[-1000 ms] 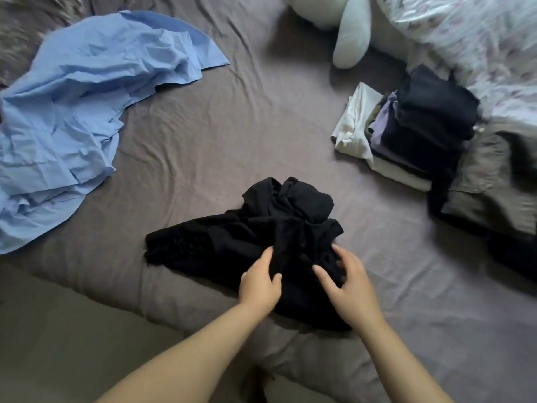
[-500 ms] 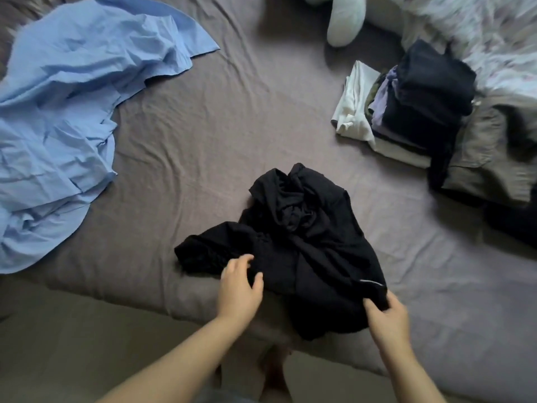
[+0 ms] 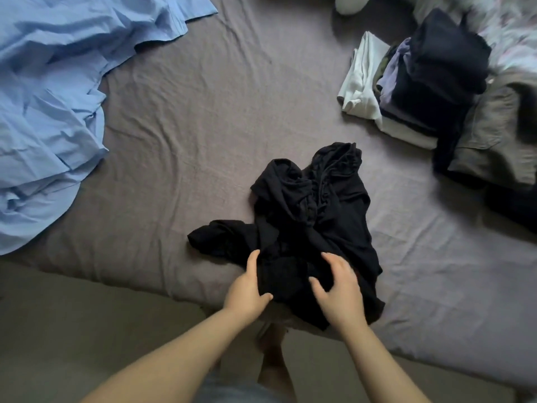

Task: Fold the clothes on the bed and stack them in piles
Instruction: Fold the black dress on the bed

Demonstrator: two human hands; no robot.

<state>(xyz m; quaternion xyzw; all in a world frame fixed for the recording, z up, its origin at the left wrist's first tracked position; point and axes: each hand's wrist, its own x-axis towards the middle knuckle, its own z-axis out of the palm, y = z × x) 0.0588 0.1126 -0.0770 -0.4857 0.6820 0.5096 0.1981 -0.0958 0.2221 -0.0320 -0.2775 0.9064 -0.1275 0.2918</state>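
A crumpled black garment (image 3: 313, 216) lies on the bed near its front edge, partly hanging over it. My left hand (image 3: 247, 289) grips the garment's near left part, thumb on top of the fabric. My right hand (image 3: 337, 292) is blurred, its fingers spread and loosely curved on the garment's near middle. A stack of folded clothes (image 3: 436, 77), dark on top with lilac and white pieces below, sits at the right. A rumpled light blue garment (image 3: 52, 112) is spread across the left side of the bed.
The bed's mauve sheet (image 3: 203, 126) is wrinkled. An olive-brown garment (image 3: 494, 135) lies beside the stack at the right edge. A white plush toy (image 3: 348, 4) and a floral blanket (image 3: 511, 33) are at the top. The floor (image 3: 87, 330) lies below the bed edge.
My right hand left the garment's right hem corner and came back to its middle. My left hand shifted right along the near edge. The garment lies more bunched.
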